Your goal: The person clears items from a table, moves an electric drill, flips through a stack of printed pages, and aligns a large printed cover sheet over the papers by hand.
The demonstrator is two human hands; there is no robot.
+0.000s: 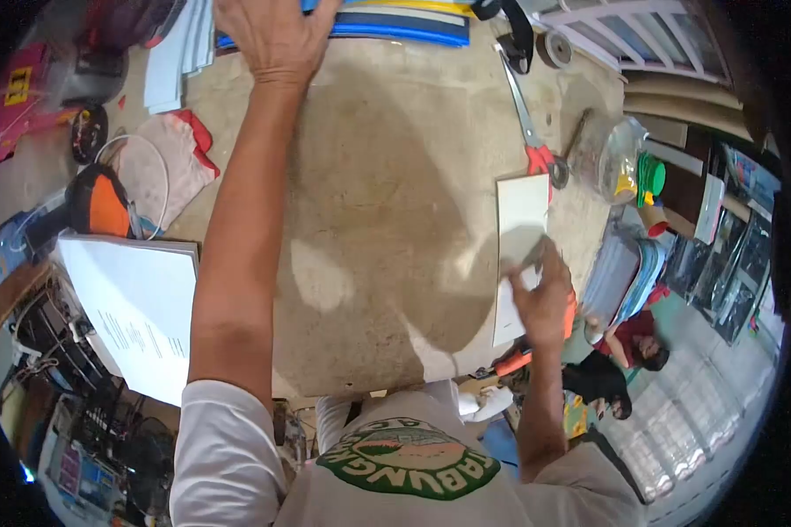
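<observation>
My left hand reaches to the far edge of the worktable, its fingers spread over a stack of blue-edged folders or sheets. Beside it on the left lie pale blue strips. On the right, my right hand is over a long white card strip, with the thumb and fingers bent close together at its edge. What they hold, if anything, is hidden. Beyond the strip's far end lie scissors with red handles, blades pointing away.
A stack of printed paper lies at the left, near a white and red cloth. A clear jar and a tape roll are on the right. Two people are beyond the table's right side.
</observation>
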